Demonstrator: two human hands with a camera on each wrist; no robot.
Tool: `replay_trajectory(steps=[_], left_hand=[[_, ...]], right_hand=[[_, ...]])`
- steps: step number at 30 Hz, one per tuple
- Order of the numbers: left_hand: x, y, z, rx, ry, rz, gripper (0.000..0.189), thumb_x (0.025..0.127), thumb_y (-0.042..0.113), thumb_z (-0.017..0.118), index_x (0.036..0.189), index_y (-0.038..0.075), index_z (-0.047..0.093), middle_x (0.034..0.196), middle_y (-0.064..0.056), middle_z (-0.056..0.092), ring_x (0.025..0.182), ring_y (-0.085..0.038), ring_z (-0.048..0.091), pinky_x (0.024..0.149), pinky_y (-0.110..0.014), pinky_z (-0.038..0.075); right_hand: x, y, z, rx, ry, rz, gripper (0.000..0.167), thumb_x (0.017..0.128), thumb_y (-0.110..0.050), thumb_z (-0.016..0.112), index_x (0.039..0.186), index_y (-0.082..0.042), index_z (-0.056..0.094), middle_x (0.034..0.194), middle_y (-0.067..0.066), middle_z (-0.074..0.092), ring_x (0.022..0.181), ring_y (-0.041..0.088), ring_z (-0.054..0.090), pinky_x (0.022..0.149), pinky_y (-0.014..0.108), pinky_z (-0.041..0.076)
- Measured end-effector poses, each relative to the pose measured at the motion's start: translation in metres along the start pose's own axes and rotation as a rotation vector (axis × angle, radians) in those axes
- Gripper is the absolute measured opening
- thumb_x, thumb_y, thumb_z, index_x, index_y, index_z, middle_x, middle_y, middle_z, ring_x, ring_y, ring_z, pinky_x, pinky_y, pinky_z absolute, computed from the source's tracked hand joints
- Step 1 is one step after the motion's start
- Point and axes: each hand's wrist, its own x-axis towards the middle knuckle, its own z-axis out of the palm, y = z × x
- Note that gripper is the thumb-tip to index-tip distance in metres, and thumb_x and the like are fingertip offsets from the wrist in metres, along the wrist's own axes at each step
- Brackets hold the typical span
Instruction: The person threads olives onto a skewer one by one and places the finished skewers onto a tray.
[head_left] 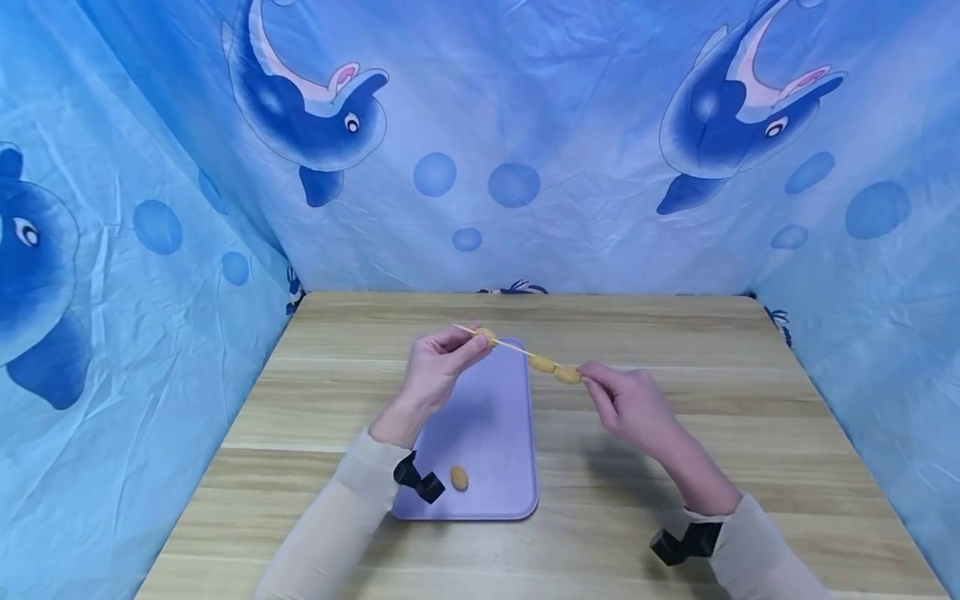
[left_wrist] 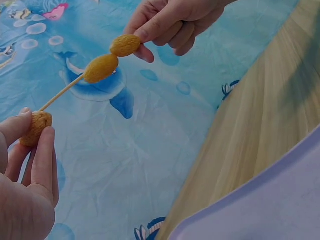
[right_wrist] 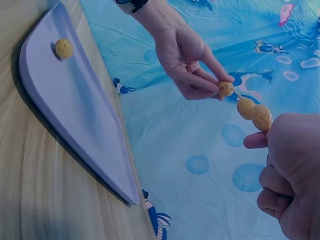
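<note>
Between my two hands a thin wooden skewer (head_left: 514, 346) slants down to the right, with yellow-brown, wrinkled oval food pieces threaded on it. My left hand (head_left: 437, 367) pinches one food piece (left_wrist: 37, 128) between thumb and fingers, near the skewer's tip, which pokes out to the left. Two more pieces, an inner one (left_wrist: 101, 68) and an outer one (left_wrist: 125, 45), touch end to end near the other end. There my right hand (head_left: 633, 408) pinches the skewer's end with thumb and forefinger, right against the outer piece. Its fingers cover that end.
Below the hands a purple tray (head_left: 491, 442) lies on the wooden table (head_left: 300, 392). A single loose food piece (head_left: 459, 477) rests near the tray's front. Behind and at the sides hangs a blue curtain (head_left: 480, 100) with dolphin prints.
</note>
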Motion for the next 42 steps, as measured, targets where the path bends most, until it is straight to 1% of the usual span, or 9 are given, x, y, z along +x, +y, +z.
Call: replay_trajectory(steps=[3, 8, 16, 23, 31, 34, 36, 39, 42], left_hand=[[0.0, -0.002, 0.0, 0.007, -0.012, -0.007, 0.04, 0.097, -0.014, 0.066, 0.087, 0.02, 0.084, 0.106, 0.003, 0.079, 0.092, -0.01, 0.079, 0.095, -0.029, 0.066], [0.001, -0.002, 0.001, 0.009, -0.008, 0.01, 0.04, 0.096, -0.015, 0.066, 0.087, 0.02, 0.084, 0.107, 0.002, 0.079, 0.091, -0.009, 0.079, 0.094, -0.028, 0.066], [0.001, -0.003, -0.004, 0.02, -0.003, -0.008, 0.041, 0.097, -0.014, 0.065, 0.087, 0.021, 0.084, 0.108, 0.005, 0.079, 0.093, -0.008, 0.079, 0.095, -0.027, 0.066], [0.001, -0.004, -0.003, -0.001, -0.033, -0.009, 0.042, 0.098, -0.015, 0.063, 0.089, 0.021, 0.083, 0.112, 0.004, 0.078, 0.095, -0.009, 0.079, 0.097, -0.028, 0.066], [0.002, -0.002, -0.002, 0.008, -0.06, -0.005, 0.037, 0.098, -0.012, 0.065, 0.092, 0.02, 0.083, 0.116, 0.002, 0.078, 0.101, -0.01, 0.078, 0.1, -0.03, 0.065], [0.001, -0.002, -0.001, -0.021, -0.046, -0.009, 0.041, 0.098, -0.014, 0.063, 0.09, 0.02, 0.083, 0.114, 0.003, 0.078, 0.099, -0.009, 0.078, 0.099, -0.029, 0.065], [0.0, -0.002, 0.0, -0.035, -0.029, -0.008, 0.042, 0.098, -0.015, 0.063, 0.088, 0.02, 0.084, 0.111, 0.003, 0.079, 0.095, -0.009, 0.078, 0.096, -0.028, 0.066], [-0.002, -0.004, 0.004, -0.036, -0.012, -0.002, 0.04, 0.098, -0.014, 0.064, 0.087, 0.02, 0.083, 0.101, 0.003, 0.081, 0.089, -0.01, 0.079, 0.091, -0.028, 0.067], [-0.003, -0.006, 0.007, -0.029, -0.017, -0.001, 0.039, 0.098, -0.013, 0.065, 0.086, 0.02, 0.082, 0.091, 0.004, 0.082, 0.086, -0.01, 0.08, 0.088, -0.027, 0.068]], right_hand=[[0.0, 0.0, 0.003, 0.012, 0.0, 0.0, 0.02, 0.092, 0.01, 0.068, 0.098, -0.009, 0.073, 0.059, -0.01, 0.043, 0.053, -0.008, 0.028, 0.041, 0.011, 0.029], [0.002, -0.002, 0.006, 0.028, -0.004, 0.025, 0.019, 0.094, 0.009, 0.068, 0.099, -0.009, 0.073, 0.059, -0.01, 0.043, 0.053, -0.009, 0.028, 0.04, 0.012, 0.028], [0.003, -0.005, 0.009, 0.065, -0.077, 0.098, 0.016, 0.101, 0.003, 0.064, 0.097, -0.01, 0.072, 0.06, -0.011, 0.041, 0.052, -0.007, 0.028, 0.039, 0.016, 0.031], [0.003, -0.001, 0.005, 0.196, -0.162, 0.223, 0.021, 0.109, -0.003, 0.056, 0.096, -0.013, 0.07, 0.062, -0.013, 0.034, 0.05, -0.004, 0.027, 0.04, 0.018, 0.029], [0.004, -0.003, 0.002, 0.253, -0.227, 0.305, 0.024, 0.111, -0.008, 0.054, 0.096, -0.015, 0.071, 0.063, -0.011, 0.036, 0.05, -0.002, 0.03, 0.041, 0.02, 0.028], [0.004, -0.003, 0.003, 0.255, -0.2, 0.294, 0.022, 0.11, -0.006, 0.056, 0.097, -0.013, 0.073, 0.062, -0.011, 0.036, 0.049, -0.002, 0.03, 0.04, 0.019, 0.028], [0.003, -0.002, 0.005, 0.229, -0.16, 0.25, 0.02, 0.108, -0.004, 0.059, 0.099, -0.012, 0.074, 0.06, -0.012, 0.037, 0.048, -0.004, 0.029, 0.039, 0.018, 0.029], [0.002, -0.002, 0.008, 0.128, -0.084, 0.141, 0.016, 0.103, 0.002, 0.064, 0.102, -0.009, 0.075, 0.059, -0.011, 0.04, 0.049, -0.006, 0.028, 0.038, 0.016, 0.029], [0.003, -0.002, 0.01, 0.009, -0.022, 0.041, 0.015, 0.097, 0.005, 0.069, 0.103, -0.008, 0.075, 0.058, -0.01, 0.044, 0.051, -0.007, 0.028, 0.04, 0.014, 0.03]])
